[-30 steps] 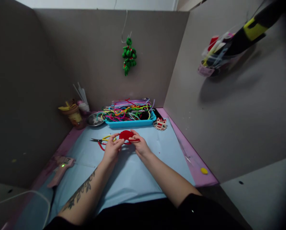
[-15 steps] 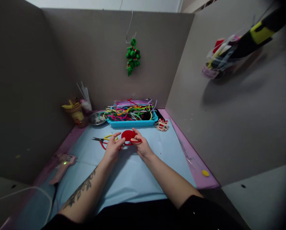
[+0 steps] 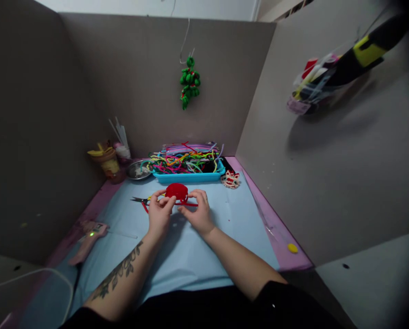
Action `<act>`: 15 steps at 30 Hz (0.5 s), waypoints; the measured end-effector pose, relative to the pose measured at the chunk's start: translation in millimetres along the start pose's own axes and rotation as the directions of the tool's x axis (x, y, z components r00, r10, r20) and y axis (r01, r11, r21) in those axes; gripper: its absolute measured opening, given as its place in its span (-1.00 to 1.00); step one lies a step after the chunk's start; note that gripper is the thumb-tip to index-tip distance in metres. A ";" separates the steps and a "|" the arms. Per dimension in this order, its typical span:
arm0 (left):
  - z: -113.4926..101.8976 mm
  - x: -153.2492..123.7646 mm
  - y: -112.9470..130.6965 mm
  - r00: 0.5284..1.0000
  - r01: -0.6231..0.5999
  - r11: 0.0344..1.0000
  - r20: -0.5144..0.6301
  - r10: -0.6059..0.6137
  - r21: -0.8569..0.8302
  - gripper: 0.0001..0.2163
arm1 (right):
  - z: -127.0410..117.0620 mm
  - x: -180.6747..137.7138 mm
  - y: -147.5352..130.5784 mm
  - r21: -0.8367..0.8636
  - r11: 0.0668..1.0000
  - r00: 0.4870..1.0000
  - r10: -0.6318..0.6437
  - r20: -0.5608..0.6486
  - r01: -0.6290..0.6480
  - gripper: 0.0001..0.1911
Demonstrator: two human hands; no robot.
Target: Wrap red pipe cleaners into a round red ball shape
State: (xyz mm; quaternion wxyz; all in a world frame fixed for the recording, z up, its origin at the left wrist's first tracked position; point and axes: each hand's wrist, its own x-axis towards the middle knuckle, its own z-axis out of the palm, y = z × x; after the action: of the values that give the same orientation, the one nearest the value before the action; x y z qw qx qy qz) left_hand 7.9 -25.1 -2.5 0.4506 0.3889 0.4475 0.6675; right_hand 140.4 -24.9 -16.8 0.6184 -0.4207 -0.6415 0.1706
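Observation:
A round red fuzzy pipe-cleaner piece [image 3: 177,191] is held above the light blue mat [image 3: 190,246] between both hands. My left hand [image 3: 159,212] pinches its left side with thumb and fingers. My right hand [image 3: 199,214] grips a straight red pipe-cleaner strand [image 3: 189,204] that runs out from under the piece. Small scissors [image 3: 140,200] with yellow and red handles lie on the mat just left of my left hand.
A blue tray [image 3: 190,176] heaped with coloured pipe cleaners stands behind the hands, with a metal dish [image 3: 136,170] and cups [image 3: 108,163] to its left. A small red-white figure [image 3: 231,179] sits right of the tray. A pink glue gun [image 3: 87,236] lies front left. Grey panels enclose the desk.
The red piece has shifted slightly left and up. My right hand has moved left, lower under the piece, its fingers now curled over the red strand.

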 end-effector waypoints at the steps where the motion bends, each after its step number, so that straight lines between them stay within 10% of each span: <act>1: 0.4 -0.9 0.3 1.000 -0.011 1.000 0.002 0.011 0.018 -0.57 | -1.2 0.4 -2.2 -0.018 1.000 1.000 -0.018 -0.012 0.017 -0.69; 8: 1.1 -3.3 1.7 0.999 -0.048 0.995 0.012 0.047 0.086 -0.60 | -6.5 -1.3 -10.4 0.165 0.986 0.984 -0.018 0.177 -0.012 -0.86; 15: -3.0 6.9 -3.3 0.996 0.082 0.996 -0.037 -0.084 -0.042 -0.52 | -4.9 14.0 12.5 0.605 0.664 0.869 0.486 0.097 -0.439 -0.78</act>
State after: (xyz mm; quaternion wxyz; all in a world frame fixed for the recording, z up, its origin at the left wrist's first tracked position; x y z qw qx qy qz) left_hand 4.0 -18.6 -5.7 0.4769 0.3480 0.4583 0.6644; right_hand 150.8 -8.4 -16.1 0.6789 -0.3534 -0.4006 0.5036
